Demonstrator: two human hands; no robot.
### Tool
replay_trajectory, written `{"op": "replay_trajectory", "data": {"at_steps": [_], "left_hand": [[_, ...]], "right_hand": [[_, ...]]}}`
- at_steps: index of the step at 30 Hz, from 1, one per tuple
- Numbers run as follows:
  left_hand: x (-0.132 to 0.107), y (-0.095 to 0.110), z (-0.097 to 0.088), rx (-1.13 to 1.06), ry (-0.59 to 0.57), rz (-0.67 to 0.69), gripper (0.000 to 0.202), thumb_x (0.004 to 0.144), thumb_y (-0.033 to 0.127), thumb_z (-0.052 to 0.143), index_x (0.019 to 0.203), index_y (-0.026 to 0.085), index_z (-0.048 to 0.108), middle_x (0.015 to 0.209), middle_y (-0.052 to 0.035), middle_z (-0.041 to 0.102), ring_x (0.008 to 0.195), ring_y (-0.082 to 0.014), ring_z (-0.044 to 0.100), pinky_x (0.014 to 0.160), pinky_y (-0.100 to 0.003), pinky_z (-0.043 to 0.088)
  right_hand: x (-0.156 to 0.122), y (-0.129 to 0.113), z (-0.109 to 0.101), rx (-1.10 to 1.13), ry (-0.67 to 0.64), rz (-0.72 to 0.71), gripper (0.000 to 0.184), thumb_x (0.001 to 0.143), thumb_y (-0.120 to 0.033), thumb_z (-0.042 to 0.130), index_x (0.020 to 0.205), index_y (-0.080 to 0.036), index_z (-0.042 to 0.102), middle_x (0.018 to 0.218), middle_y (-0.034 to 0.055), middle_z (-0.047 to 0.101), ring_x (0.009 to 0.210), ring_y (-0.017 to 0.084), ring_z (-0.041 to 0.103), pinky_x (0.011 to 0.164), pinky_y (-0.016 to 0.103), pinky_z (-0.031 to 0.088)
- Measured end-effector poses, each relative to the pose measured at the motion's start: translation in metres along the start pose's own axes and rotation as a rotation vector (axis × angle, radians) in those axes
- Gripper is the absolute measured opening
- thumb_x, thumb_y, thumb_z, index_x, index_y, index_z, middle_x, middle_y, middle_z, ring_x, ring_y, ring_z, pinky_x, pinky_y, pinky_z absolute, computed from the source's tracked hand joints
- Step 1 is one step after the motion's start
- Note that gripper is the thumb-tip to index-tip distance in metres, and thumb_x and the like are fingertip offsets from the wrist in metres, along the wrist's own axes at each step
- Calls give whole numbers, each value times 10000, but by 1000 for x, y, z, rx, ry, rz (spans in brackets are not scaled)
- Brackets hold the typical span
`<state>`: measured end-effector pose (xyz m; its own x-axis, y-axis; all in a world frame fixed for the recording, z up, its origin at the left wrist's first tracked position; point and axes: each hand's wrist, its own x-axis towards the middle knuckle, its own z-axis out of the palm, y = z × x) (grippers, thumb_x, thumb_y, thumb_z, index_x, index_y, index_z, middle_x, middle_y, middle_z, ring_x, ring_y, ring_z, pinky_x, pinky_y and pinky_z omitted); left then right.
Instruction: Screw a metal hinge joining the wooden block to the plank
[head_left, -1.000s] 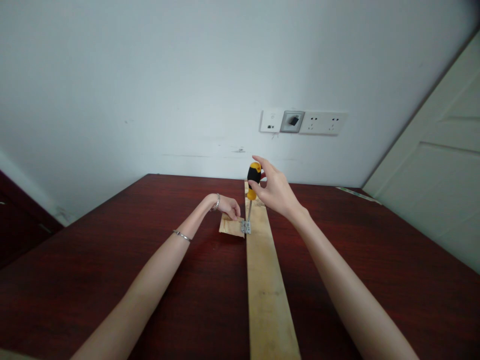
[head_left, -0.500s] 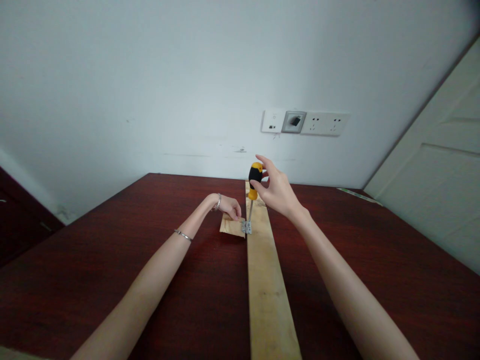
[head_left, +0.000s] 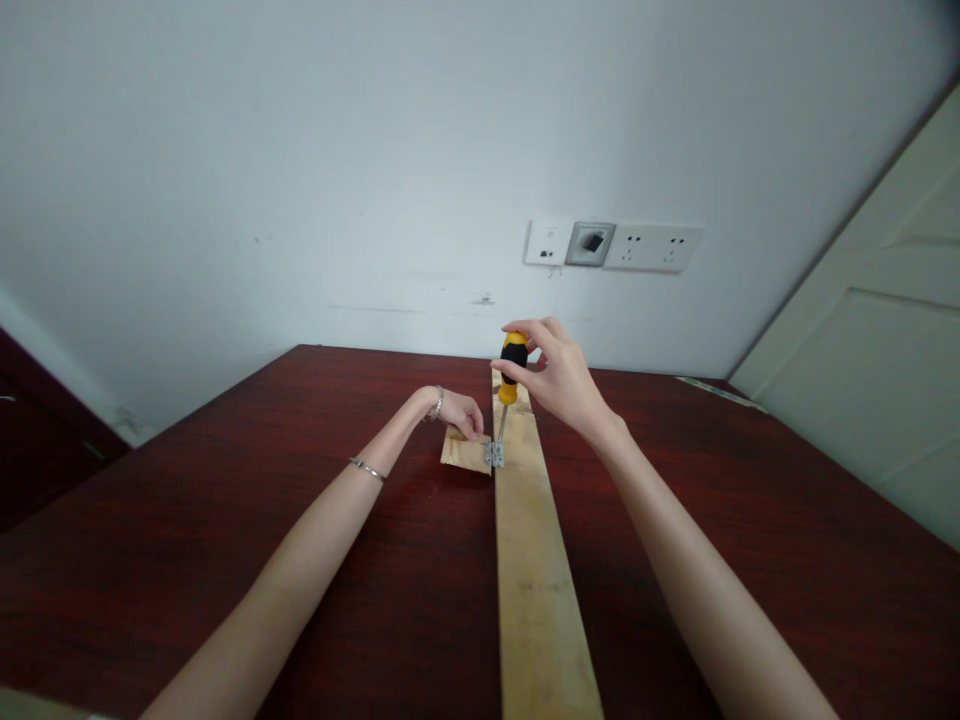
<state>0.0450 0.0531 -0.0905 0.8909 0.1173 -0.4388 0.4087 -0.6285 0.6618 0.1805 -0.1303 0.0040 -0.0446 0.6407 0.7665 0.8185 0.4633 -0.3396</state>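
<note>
My right hand [head_left: 561, 370] has its thumb and fingers around the yellow and black handle of a screwdriver [head_left: 514, 358]. The tool stands nearly upright, slightly tilted, its shaft reaching down to a small metal hinge [head_left: 494, 454]. That hinge spans the seam between a long wooden plank [head_left: 529, 540] and a short wooden board [head_left: 465, 452] on the left. With fingers bent, my left hand [head_left: 461, 412] grips the far edge of the short board near the hinge. Any screw under the screwdriver tip is too small to make out.
The plank lies lengthwise on a dark red wooden table [head_left: 360, 600], reaching toward the wall. Above the table's far edge, the wall carries a row of sockets [head_left: 652, 247] with a black plug [head_left: 595, 242]. A pale door [head_left: 892, 330] stands at the right.
The fingers of my right hand have shifted around the screwdriver handle, the index finger now curling over its top. My left hand, the board and the plank stay in place.
</note>
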Motion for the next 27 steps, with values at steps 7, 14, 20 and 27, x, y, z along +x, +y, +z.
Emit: {"op": "replay_trajectory", "data": {"at_steps": [7,14,20,27], "left_hand": [[-1,2,1,-27,23,-23,320,568,356,768,792,138,698,664,6,631,616,-114,516,588,-224,389],[-3,7,2,-58,6,-26,295,563,357,779,751,146,695,632,16,616,601,-103,504,572,-217,377],[0,4,2,-68,6,-32,303,554,343,779,766,143,697,645,14,623,613,-107,512,593,-220,394],[-2,7,2,-77,5,-50,301,557,348,776,767,147,697,646,12,625,615,-109,515,591,-222,398]], "right_hand": [[0,-6,-2,-51,-53,-31,449,798,-206,535,1245,-224,488,1035,89,577,953,236,552,789,397,490],[-2,-6,-2,-91,-43,25,388,815,-335,584,1192,-247,556,1001,81,498,841,200,556,765,380,504],[-1,-8,-3,-123,-63,-16,463,818,-282,556,1270,-211,487,988,91,540,916,233,546,831,419,482],[-1,-5,-4,-96,-61,44,423,821,-309,565,1234,-240,510,979,82,514,839,208,561,775,394,503]]}}
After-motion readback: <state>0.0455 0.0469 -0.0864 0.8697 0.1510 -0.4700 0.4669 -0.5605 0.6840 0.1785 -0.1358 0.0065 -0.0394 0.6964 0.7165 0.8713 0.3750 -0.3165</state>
